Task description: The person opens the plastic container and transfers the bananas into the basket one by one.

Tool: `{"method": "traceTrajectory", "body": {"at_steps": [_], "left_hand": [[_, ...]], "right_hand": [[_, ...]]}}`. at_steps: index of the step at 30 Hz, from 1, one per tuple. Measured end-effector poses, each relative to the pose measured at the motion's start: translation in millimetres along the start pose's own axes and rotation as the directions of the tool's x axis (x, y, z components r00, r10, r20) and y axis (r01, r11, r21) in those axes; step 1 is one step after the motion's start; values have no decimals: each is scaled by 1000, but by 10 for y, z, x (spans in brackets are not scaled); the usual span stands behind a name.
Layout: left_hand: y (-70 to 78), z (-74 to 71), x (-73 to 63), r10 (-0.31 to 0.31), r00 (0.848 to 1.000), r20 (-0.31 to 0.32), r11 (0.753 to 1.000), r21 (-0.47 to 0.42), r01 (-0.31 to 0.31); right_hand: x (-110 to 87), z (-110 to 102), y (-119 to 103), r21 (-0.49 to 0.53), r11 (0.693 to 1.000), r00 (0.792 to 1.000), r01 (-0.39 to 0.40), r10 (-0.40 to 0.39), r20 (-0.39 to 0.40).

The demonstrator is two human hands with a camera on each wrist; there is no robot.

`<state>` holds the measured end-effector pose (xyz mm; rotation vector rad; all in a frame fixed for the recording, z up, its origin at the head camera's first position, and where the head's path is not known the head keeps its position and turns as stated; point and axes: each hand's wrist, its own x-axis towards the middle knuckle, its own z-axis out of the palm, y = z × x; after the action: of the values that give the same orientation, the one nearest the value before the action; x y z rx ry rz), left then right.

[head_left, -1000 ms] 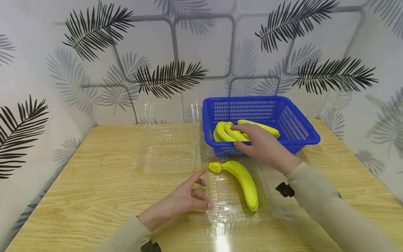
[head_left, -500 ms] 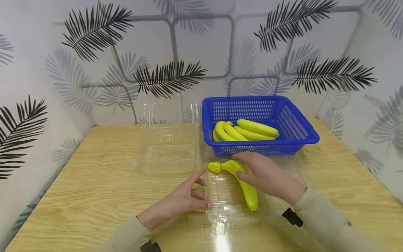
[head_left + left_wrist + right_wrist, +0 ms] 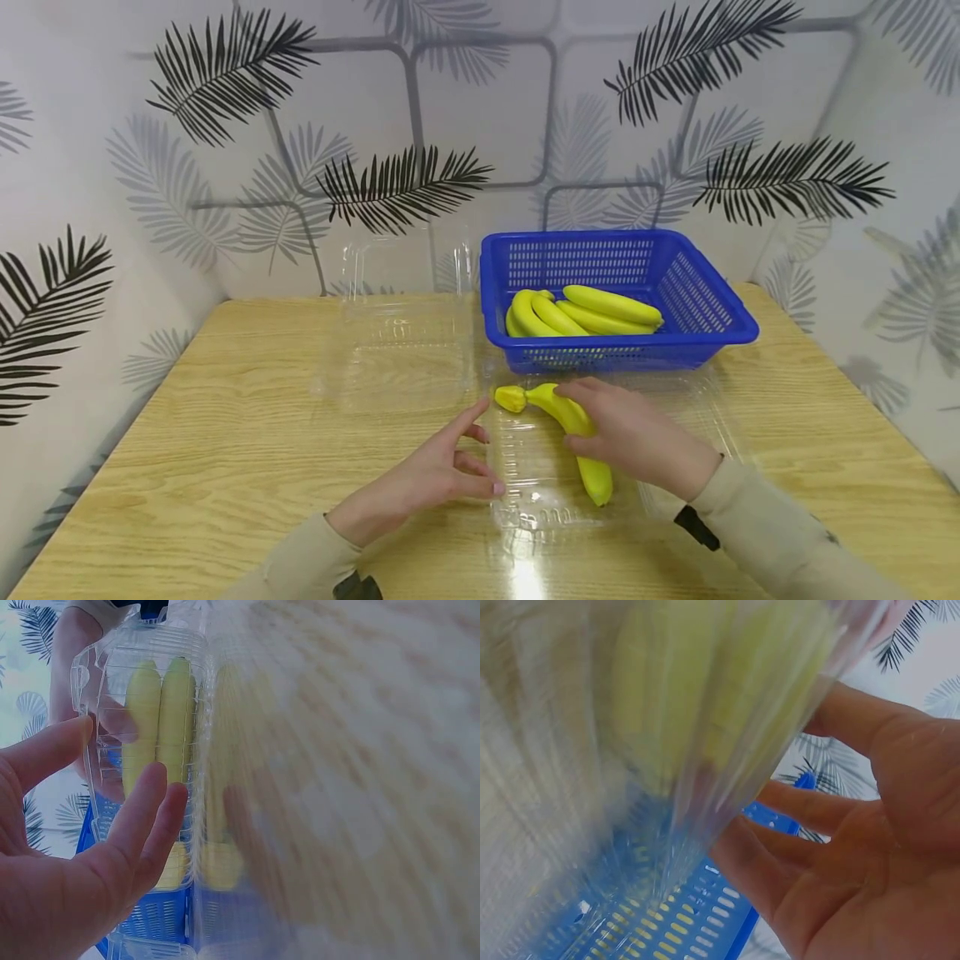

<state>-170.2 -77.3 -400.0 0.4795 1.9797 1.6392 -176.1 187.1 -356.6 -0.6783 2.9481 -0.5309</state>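
Note:
A yellow bunch of bananas (image 3: 596, 477) lies inside a clear plastic clamshell box (image 3: 517, 510) at the front of the table, its stem towards the upper left. Through the box wall in the left wrist view, two bananas (image 3: 177, 712) show side by side. My left hand (image 3: 427, 479) rests its fingertips against the box's left wall, fingers spread. Over the bananas, my right hand (image 3: 637, 429) reaches in from the right and overlaps their middle. In the right wrist view that hand (image 3: 862, 840) has loosely bent fingers alongside the clear plastic, palm visible.
Behind the box stands a blue plastic basket (image 3: 720, 337) holding more bananas (image 3: 611, 307). Another clear clamshell box (image 3: 405, 375) sits open at the back left. The near box's clear lid (image 3: 697, 400) spreads out to the right, partly under my right arm. A patterned wall borders the wooden table (image 3: 247, 400).
My right hand has come from over the basket's front edge down to the bananas in the near box. My left hand has stayed at the box's left wall.

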Motion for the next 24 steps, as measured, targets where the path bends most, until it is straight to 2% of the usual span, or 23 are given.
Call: {"method": "traceTrajectory", "body": {"at_steps": [12, 20, 24], "left_hand": [[-5, 10, 3, 6, 1000, -7, 1000, 7, -5], [-7, 9, 1, -6, 1000, -7, 1000, 5, 6], [1, 12, 7, -6, 1000, -8, 1000, 10, 6]], "right_hand": [[70, 18, -32, -23, 999, 998, -48, 47, -38], [38, -81, -49, 26, 997, 993, -71, 74, -97], [-3, -110, -60, 37, 998, 990, -54, 58, -128]]}}
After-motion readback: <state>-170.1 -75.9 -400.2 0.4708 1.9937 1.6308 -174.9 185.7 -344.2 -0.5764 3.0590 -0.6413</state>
